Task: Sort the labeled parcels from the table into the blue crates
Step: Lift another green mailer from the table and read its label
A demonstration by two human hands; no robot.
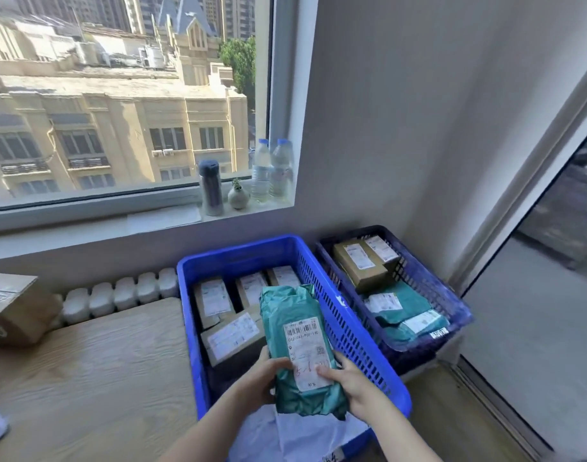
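Both hands holding one teal parcel (302, 348) above near blue crate (368, 358): left hand (258, 378) gripping its left edge, right hand (355, 385) gripping its right, thumb on label. Label facing up, probably being read before choosing this crate or the far crate (448, 295) beyond it.

The left hand (258, 381) and right hand (355, 385) are gripping the teal parcel (298, 315) by its lower sides, fingers (325, 371) curling round it, forearms angling inward

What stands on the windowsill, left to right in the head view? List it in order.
Dark flask → small vase with a sprig → left water bottle → right water bottle.
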